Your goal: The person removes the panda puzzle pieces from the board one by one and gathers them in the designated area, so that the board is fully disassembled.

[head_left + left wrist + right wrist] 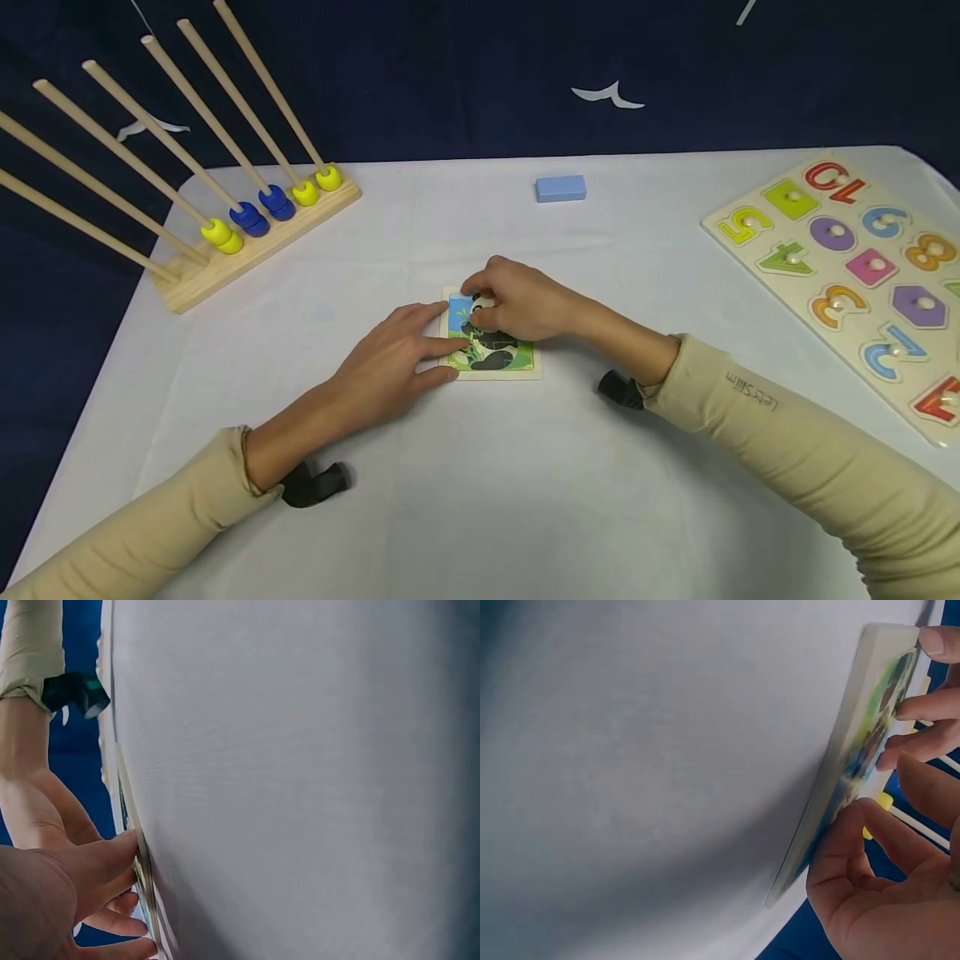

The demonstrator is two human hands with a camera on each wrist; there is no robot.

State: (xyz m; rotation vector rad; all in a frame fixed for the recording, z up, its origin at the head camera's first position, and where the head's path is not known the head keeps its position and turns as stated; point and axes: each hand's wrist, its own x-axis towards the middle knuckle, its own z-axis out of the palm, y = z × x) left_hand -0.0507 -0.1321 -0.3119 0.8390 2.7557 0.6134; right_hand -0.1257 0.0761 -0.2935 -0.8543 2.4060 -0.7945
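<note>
A small panda picture puzzle (523,358) with a pale frame lies flat on the white-covered table. My left hand (386,358) rests at its left side, fingers spread and mostly straight, with fingertips touching the frame and the picture. From the upper right, my right hand (525,300) reaches over the panda's head. Its thumb and index finger are bent and pinch at a puzzle piece there, mostly hidden under the hand. In the right wrist view, the thumb and index tips come together on the face of the puzzle (874,690).
A wooden bead rack (262,250) with tall rods and yellow and blue beads stands at the back left. A blue block (560,188) lies at the back. On the right is a number and shape peg board (795,292). Black wrist devices (315,486) hang below both cuffs.
</note>
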